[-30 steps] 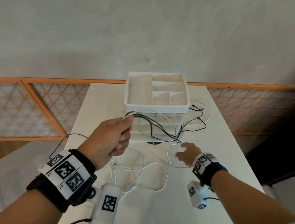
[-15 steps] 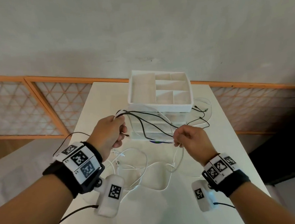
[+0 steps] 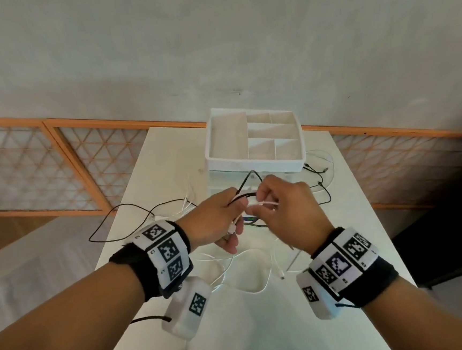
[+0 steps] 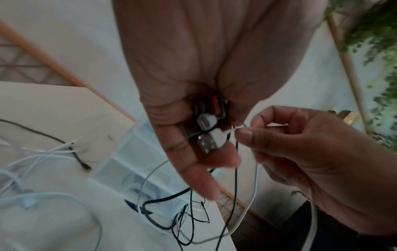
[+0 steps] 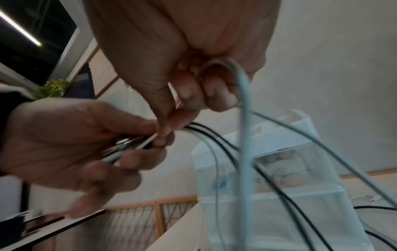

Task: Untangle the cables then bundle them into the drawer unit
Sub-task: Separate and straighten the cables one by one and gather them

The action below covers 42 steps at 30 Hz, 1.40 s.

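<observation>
Both hands meet in the air above the white desk [image 3: 167, 158], just in front of the drawer unit [image 3: 255, 150], which stands upright beyond the knuckles with its open, divided top tray facing up and its clear drawers below. The left hand [image 3: 217, 220] is curled round a cluster of plugs [image 4: 209, 129]: white and metal USB ends lie side by side across its fingers, their tips pointing toward its palm, and black cables [image 3: 246, 183] rise from this grip in a peak toward the drawer unit. The right hand [image 3: 286, 212] pinches a white cable [image 3: 266, 204] between thumb and fingertip right against the left fingers, with a further loop of that cable caught under its curled fingers; the short held stretch runs roughly crosswise between the two hands. Below and nearer than the hands, loose white cable loops [image 3: 249, 273] sprawl flat on the desk. A thin black cable [image 3: 121, 215] arcs out past the left wrist over the desk's edge, and more black strands [image 3: 320, 183] trail beyond the right hand beside the drawer unit. Hanging strands cross in front of the drawers in the right wrist view, partly screening them. An orange-framed lattice panel [image 3: 56, 167] lines the wall behind the desk.
</observation>
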Tool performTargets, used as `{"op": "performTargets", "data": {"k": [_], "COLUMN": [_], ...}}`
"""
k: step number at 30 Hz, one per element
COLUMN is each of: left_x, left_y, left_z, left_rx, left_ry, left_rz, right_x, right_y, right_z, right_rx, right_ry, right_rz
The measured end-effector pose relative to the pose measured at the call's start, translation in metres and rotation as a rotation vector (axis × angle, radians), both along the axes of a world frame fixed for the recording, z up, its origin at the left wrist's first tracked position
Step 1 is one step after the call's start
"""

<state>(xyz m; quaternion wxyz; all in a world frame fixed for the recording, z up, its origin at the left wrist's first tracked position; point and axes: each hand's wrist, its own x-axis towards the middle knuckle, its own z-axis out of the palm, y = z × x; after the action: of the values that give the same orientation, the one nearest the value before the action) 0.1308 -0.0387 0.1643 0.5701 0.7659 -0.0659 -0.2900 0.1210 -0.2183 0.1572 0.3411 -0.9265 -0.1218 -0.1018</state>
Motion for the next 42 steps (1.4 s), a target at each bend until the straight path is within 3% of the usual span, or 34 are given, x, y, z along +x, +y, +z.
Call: {"op": "performTargets", "data": {"k": [6, 8, 11, 13, 16, 19, 22, 24, 26, 30, 32, 34, 37, 40, 42], "left_x": [0.003, 0.006, 0.010, 0.011, 0.009, 0.010, 0.010, 0.009, 0.010, 0.012, 0.009, 0.004, -0.005, -0.012, -0.016], "left_y": [0.013, 0.022, 0.039, 0.047, 0.051, 0.056, 0.061, 0.061, 0.060, 0.061, 0.063, 0.058, 0.034, 0.018, 0.025], "left_z": [0.010, 0.021, 0.039, 0.043, 0.031, 0.008, -0.012, -0.017, -0.018, -0.018, -0.018, -0.017, -0.010, 0.002, 0.007], "left_rx": [0.131, 0.084, -0.090, -0.098, 0.233, 0.590, 0.593, 0.565, 0.525, 0.456, 0.352, 0.266, 0.247, 0.205, 0.184], "left_ry": [-0.129, -0.194, -0.208, -0.194, -0.242, -0.322, -0.254, -0.246, -0.294, -0.433, -0.405, -0.345, -0.436, -0.618, -0.660], "left_rz": [-0.025, 0.075, 0.269, 0.290, 0.125, -0.014, 0.042, 0.102, 0.172, 0.334, 0.363, 0.267, 0.029, -0.126, -0.145], "right_x": [0.007, 0.013, 0.016, 0.015, 0.027, 0.045, 0.056, 0.061, 0.064, 0.050, 0.038, 0.024, -0.002, -0.009, -0.008], "right_y": [-0.029, -0.057, -0.103, -0.119, -0.128, -0.135, -0.136, -0.135, -0.142, -0.155, -0.137, -0.099, -0.020, 0.016, 0.005], "right_z": [0.007, -0.011, -0.053, -0.074, -0.067, -0.028, 0.008, 0.014, 0.000, -0.047, -0.044, -0.027, 0.012, 0.004, -0.019], "right_rx": [0.042, -0.080, -0.361, -0.389, -0.188, 0.031, 0.206, 0.262, 0.233, -0.123, -0.133, 0.000, 0.169, 0.003, -0.122], "right_ry": [0.150, 0.219, 0.481, 0.625, 0.581, 0.333, 0.094, 0.053, 0.183, 0.655, 0.614, 0.451, 0.401, 0.382, 0.531], "right_rz": [-0.035, -0.080, -0.252, -0.377, -0.530, -0.577, -0.529, -0.491, -0.422, -0.279, -0.250, -0.125, 0.129, 0.217, 0.204]}}
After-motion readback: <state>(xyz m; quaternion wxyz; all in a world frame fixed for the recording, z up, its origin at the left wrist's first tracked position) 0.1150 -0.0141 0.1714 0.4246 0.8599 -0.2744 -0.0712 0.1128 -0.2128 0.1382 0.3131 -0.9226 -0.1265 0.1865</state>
